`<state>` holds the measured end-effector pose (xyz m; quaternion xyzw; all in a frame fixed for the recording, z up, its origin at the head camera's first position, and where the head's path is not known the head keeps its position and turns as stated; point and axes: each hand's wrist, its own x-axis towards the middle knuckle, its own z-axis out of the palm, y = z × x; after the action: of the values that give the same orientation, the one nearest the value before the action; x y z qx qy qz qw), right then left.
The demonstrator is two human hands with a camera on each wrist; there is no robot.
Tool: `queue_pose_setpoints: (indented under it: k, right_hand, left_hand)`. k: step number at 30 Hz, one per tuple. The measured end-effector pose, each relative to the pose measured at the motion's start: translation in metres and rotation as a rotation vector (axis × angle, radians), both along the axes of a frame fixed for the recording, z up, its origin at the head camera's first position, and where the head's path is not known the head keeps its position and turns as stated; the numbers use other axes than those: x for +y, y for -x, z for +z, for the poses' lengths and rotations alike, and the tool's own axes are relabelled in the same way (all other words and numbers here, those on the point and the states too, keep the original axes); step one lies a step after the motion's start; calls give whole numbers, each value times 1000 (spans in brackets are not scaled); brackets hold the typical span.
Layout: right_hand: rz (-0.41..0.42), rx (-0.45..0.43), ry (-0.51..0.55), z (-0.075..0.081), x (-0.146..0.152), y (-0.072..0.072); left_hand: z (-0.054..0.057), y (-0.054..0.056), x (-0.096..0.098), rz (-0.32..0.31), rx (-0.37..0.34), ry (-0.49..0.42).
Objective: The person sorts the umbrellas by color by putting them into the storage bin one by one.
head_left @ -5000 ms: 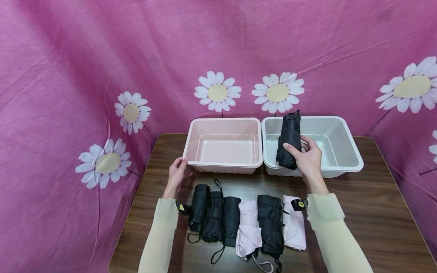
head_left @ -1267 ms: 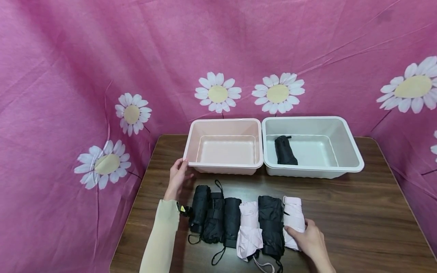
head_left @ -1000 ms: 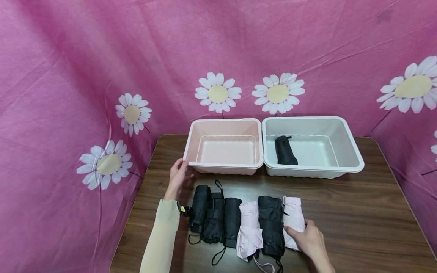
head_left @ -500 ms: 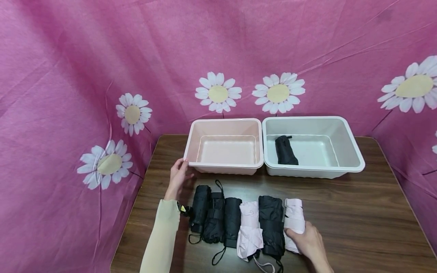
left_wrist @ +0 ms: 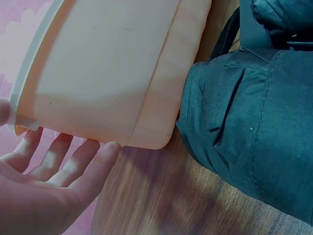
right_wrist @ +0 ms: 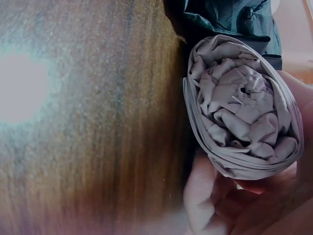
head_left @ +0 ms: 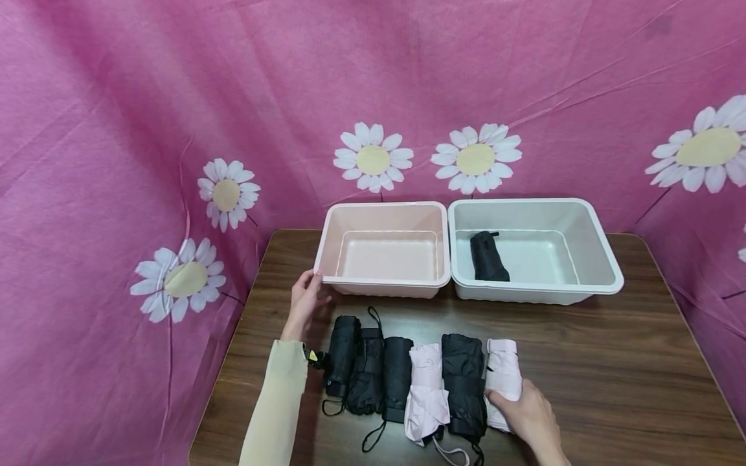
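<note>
In the head view my left hand (head_left: pixel 302 304) holds the near left corner of a pale pink plastic bin (head_left: pixel 384 282). The left wrist view has the thumb at the rim and the fingertips (left_wrist: pixel 111 149) against the outer wall. At the right end of a row of folded umbrellas, my right hand (head_left: pixel 531 417) grips a pale pink folded umbrella (head_left: pixel 504 366), thumb on its left side. Its rolled, gathered end (right_wrist: pixel 244 107) faces the right wrist camera, fingers wrapped below. Close on its left lies a thick black folded umbrella (head_left: pixel 462 385).
A pale grey-white bin (head_left: pixel 539 291) stands right of the pink one, with a black folded umbrella (head_left: pixel 488 257) inside. Further left in the row lie another pale pink umbrella (head_left: pixel 427 395) and several black ones (head_left: pixel 366 372), some with wrist loops. A pink floral cloth (head_left: pixel 373 77) hangs behind the table (head_left: pixel 635 362).
The black umbrella left my right hand for the grey-white bin. That hand came down to the end pink umbrella, which has shifted slightly toward me. My left hand stayed at the pink bin.
</note>
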<state>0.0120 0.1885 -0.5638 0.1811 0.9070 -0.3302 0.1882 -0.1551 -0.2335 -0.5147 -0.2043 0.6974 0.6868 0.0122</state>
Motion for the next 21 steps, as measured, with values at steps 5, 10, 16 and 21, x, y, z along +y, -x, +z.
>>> queue_pose_setpoints:
  k: [5,10,16,21]
  right_hand:
    - [1,-28,8,2,1,-1]
    - [10,-12,54,4,4,0]
    - [-9,-10,132,3,11,-1]
    - [-125,-45,347,2,12,-4]
  left_hand:
    - [-1,0,0,2,-2,-3]
    - [-2,1,-1,-8,-14,-16]
    - [2,2,0,-11,-39,0]
    - [3,1,0,-7,-28,10]
